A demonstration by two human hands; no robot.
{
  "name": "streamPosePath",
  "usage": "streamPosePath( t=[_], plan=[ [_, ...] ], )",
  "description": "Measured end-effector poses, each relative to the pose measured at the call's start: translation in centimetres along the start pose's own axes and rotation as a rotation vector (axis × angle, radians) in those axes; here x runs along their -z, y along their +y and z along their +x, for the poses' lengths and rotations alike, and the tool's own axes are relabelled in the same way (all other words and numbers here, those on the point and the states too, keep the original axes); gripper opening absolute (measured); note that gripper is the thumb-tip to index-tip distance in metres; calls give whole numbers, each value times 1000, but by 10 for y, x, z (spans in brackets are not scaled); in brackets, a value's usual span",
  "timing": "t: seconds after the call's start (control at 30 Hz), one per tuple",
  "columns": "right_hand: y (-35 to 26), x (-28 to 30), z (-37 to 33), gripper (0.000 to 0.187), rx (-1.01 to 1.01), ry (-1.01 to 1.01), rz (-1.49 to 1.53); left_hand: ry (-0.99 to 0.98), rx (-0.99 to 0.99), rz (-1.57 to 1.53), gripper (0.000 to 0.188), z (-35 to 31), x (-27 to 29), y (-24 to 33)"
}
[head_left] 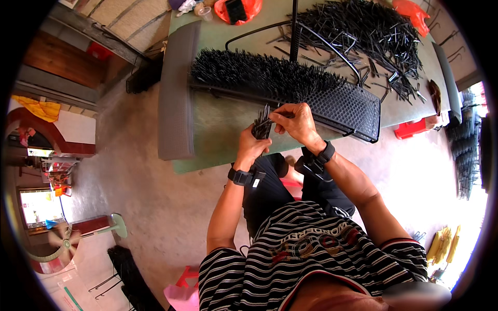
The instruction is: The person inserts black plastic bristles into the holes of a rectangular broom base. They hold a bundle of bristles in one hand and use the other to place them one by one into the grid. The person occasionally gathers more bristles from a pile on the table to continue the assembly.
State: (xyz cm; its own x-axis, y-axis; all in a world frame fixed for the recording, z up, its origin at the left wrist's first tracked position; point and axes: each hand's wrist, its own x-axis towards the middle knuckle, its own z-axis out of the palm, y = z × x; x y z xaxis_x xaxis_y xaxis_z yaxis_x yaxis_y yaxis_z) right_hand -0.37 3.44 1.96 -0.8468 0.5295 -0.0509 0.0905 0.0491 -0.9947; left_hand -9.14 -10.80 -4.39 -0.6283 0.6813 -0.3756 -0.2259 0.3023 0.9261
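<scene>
My left hand (252,146) is closed around a bundle of thin black plastic sticks (262,123), their ends pointing up and away from me. Just right of it, my right hand (296,122) pinches at the tops of these sticks; its fingertips partly cover what they grip. Beyond both hands lies a long black perforated rack (346,108), slanting across the table. Dense rows of upright black sticks (254,71) fill its left and middle part, while the holes show bare at its right end.
A large heap of loose black sticks (368,33) covers the table's far right. A grey padded panel (176,98) borders the green table (207,155) at left. A black metal frame (294,31) rises behind the rack. Red bags (249,11) and a plastic cup (206,14) lie at the far edge.
</scene>
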Motion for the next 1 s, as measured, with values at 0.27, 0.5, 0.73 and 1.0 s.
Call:
streamPosePath(
  t=[0.27, 0.5, 0.73, 1.0],
  plan=[
    [0, 12, 6, 19, -63, 24, -128, -210, 273, -518, 32, -23, -9, -19],
    [38, 1, -29, 11, 622, 84, -535, -310, 348, -962, 30, -30, -20, -47],
    [57, -8, -51, 26, 795, -109, -741, -149, 564, -1269, 18, -15, -31, -60],
    [69, -4, -55, 23, 781, -105, -701, -7, 525, -1259, 8, -21, -36, -39]
  ],
)
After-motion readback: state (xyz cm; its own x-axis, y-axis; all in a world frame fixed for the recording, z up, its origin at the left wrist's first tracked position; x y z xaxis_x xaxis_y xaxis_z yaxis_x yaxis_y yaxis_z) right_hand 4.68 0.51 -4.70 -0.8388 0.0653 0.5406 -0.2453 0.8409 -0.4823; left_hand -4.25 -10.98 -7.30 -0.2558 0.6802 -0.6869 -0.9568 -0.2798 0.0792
